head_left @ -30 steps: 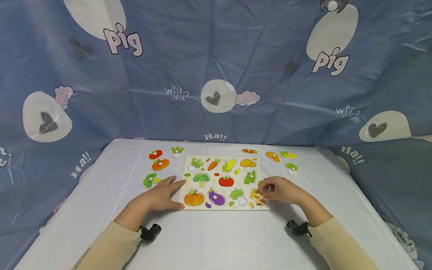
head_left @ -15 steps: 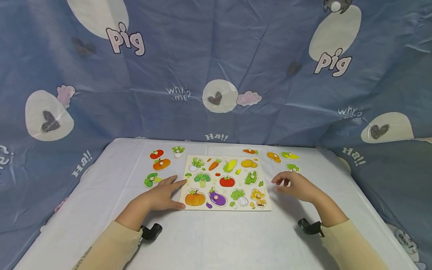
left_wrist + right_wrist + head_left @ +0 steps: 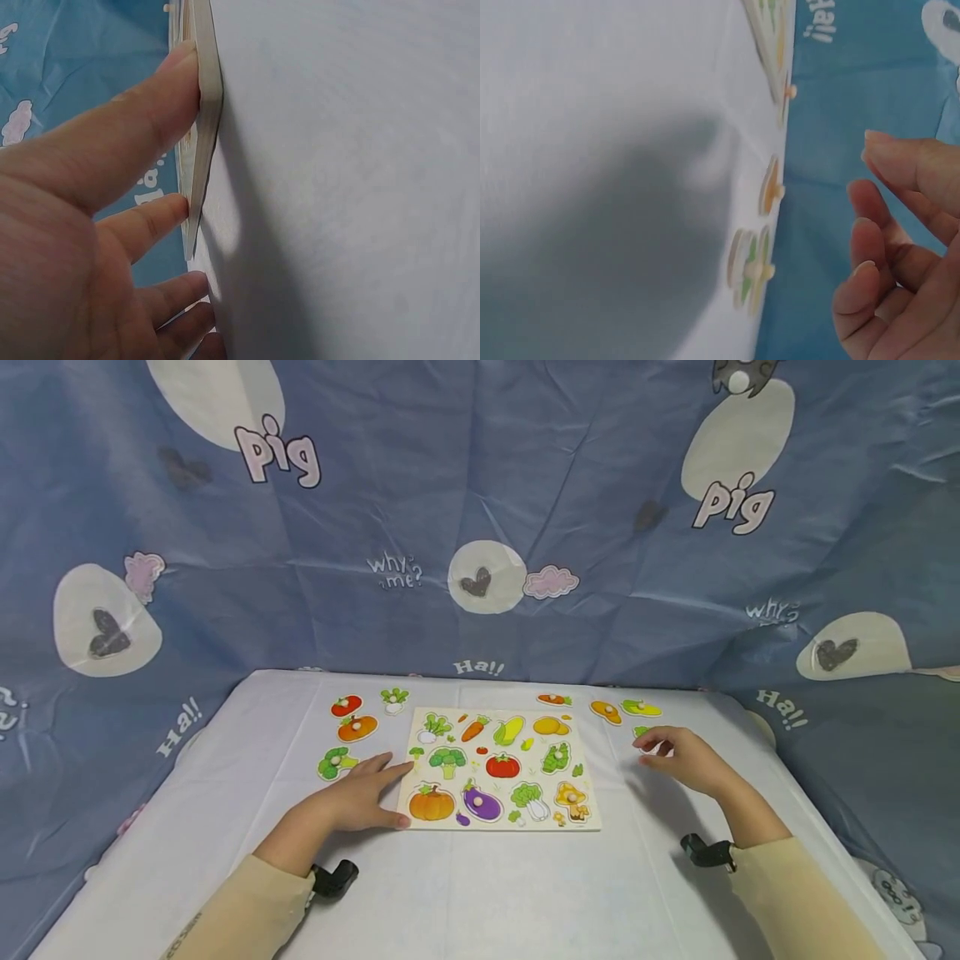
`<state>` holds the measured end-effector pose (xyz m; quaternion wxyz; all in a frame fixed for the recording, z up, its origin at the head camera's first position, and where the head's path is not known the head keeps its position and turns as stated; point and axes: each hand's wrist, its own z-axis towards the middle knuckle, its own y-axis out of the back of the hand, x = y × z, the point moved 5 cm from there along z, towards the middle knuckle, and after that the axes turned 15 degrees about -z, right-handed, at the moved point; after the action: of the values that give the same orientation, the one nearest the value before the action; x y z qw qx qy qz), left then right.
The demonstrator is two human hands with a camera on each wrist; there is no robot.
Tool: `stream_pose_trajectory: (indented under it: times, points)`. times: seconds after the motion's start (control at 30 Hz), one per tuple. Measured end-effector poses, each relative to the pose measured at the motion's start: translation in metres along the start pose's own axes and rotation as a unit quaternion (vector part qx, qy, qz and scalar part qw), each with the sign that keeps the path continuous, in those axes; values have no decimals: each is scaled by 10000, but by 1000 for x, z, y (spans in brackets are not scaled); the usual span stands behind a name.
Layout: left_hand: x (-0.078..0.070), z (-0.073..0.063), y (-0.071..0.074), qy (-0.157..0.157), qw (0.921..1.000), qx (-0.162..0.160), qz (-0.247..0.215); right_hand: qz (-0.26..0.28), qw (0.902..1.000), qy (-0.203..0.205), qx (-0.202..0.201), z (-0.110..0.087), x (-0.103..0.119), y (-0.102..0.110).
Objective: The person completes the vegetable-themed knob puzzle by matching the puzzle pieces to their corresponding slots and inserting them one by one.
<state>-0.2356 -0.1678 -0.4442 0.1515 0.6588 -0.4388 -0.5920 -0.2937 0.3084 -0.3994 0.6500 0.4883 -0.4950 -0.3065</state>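
A wooden vegetable puzzle board [image 3: 529, 770] lies flat on the table. My left hand [image 3: 356, 797] rests at its left edge, thumb and index finger touching it, as the left wrist view also shows. Knobbed eggplant [image 3: 487, 807], cabbage [image 3: 556, 762] and mushroom [image 3: 572, 802] pieces sit in their recesses. To the right of the board my right hand [image 3: 682, 760] hovers above the table, fingers loosely bent and holding nothing. It partly hides a bok choy piece [image 3: 640, 731]. Just beyond lie a corn piece [image 3: 642, 709] and a potato piece [image 3: 605, 714].
Left of the board lie loose tomato [image 3: 346, 706], pumpkin [image 3: 357, 728] and broccoli [image 3: 334, 764] pieces. A white radish piece [image 3: 393, 701] and a carrot piece [image 3: 553, 700] lie behind the board. Blue printed cloth [image 3: 420, 627] hangs behind the white table [image 3: 480, 902].
My right hand has let go of the mushroom piece at the board's lower right corner and moved right and away, up to the bok choy piece. My left hand has stayed put.
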Motion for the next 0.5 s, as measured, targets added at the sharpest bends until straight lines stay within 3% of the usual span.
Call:
stream_pose_trajectory:
  times: [0.5]
  points:
    - [-1,-1,0,-53,10000,-21,20,16,9983,-519,-254,15,-33,2]
